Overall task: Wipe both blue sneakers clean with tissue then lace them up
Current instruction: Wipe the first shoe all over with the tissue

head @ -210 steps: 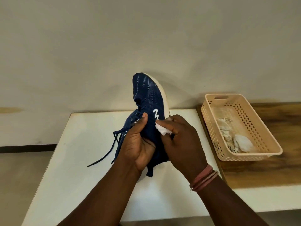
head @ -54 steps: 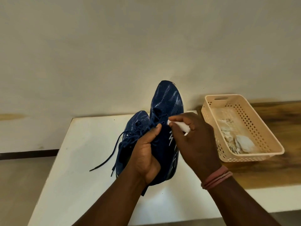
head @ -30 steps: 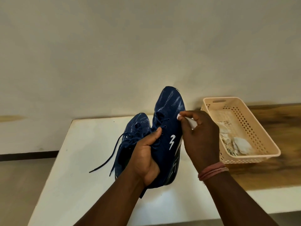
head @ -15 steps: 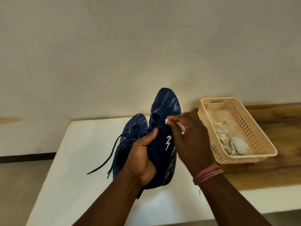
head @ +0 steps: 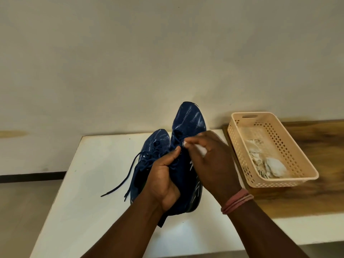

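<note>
White worktop [head: 89, 183] fills my view beneath a plain pale wall. My left hand [head: 163, 183] keeps a closed grip on the raised sneaker [head: 188, 123], toe up. My right hand [head: 210, 161] pinches tissue [head: 202, 150] against its laces. Its mate, the second sneaker [head: 156, 140], lies behind, partly hidden by my left hand. A beige basket [head: 290, 146] of used tissues sits just right.

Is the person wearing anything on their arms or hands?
Both arms are bare, with no sleeves showing and no gloves. The right hand has a few thin pink bands around its wrist. The left hand and its wrist have nothing on them: no ring, watch or band that I can see.
</note>
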